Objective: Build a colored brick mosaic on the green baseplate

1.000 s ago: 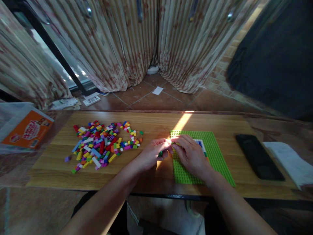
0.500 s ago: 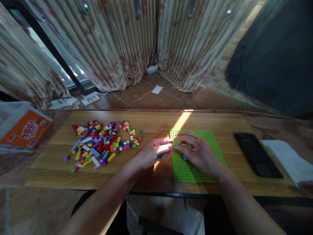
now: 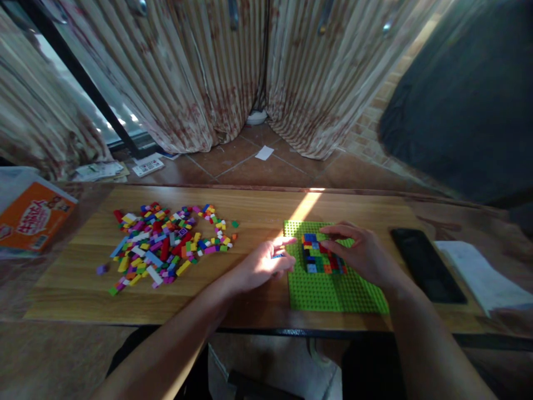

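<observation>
The green studded baseplate [image 3: 320, 294] lies on the table under my right hand. A flat block of joined small bricks [image 3: 315, 261], in blue, black, yellow, green, orange, red and pale blue, sits on its upper half. My right hand [image 3: 353, 244] hovers over the block's right side, thumb and index finger apart, the thumb tip by the bricks. It covers the block's upper right part. At the plate's left edge my left hand [image 3: 266, 264] is turned partly palm up, its fingers curled round a small blue brick [image 3: 277, 256]. Anything deeper in that palm is hidden.
A loose heap of mixed bricks [image 3: 158, 244] spreads over the table's left part, with one purple brick [image 3: 101, 269] apart. Right of the plate lie a black phone [image 3: 427, 266] and white paper [image 3: 483, 272]. A plastic tub with an orange label [image 3: 37, 216] stands at far left.
My right hand has moved right and uncovered much of the brick block. My left hand has opened out a little, and a blue brick shows in it. The view has shifted slightly right.
</observation>
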A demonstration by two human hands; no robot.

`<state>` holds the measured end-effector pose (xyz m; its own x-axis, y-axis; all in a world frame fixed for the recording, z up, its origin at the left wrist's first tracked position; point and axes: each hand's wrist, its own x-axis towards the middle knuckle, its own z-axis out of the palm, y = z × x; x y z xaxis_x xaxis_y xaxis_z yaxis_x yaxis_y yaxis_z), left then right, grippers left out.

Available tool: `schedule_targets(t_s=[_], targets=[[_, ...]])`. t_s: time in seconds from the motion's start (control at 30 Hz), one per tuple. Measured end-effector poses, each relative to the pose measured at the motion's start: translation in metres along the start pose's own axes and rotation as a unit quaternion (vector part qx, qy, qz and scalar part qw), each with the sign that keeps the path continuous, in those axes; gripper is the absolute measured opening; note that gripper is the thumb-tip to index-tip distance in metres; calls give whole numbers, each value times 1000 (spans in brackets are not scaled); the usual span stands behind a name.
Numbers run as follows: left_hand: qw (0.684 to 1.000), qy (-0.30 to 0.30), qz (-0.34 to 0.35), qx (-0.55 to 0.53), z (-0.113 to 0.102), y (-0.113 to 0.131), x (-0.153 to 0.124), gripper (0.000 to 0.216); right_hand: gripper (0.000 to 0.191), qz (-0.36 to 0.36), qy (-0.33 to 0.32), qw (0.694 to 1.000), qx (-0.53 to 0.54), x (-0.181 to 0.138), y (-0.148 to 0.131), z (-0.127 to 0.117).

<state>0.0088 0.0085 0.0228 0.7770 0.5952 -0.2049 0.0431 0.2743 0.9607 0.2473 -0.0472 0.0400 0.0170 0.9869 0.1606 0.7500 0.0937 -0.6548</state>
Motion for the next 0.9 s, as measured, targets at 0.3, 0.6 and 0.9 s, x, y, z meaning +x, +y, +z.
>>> schedule_targets(t_s=[0.3,0.6,0.9], targets=[[998,-5,11,54,0,1,-1,66,19,4,7,999,-36,-2,-5,2],[996,2,16,93,1,1,-1,55,27,-5,-53,995,-82,-5,-9,18],[988,-25,36,146,4,-8,2,60,30,31,-85,996,7,-5,-5,20]])
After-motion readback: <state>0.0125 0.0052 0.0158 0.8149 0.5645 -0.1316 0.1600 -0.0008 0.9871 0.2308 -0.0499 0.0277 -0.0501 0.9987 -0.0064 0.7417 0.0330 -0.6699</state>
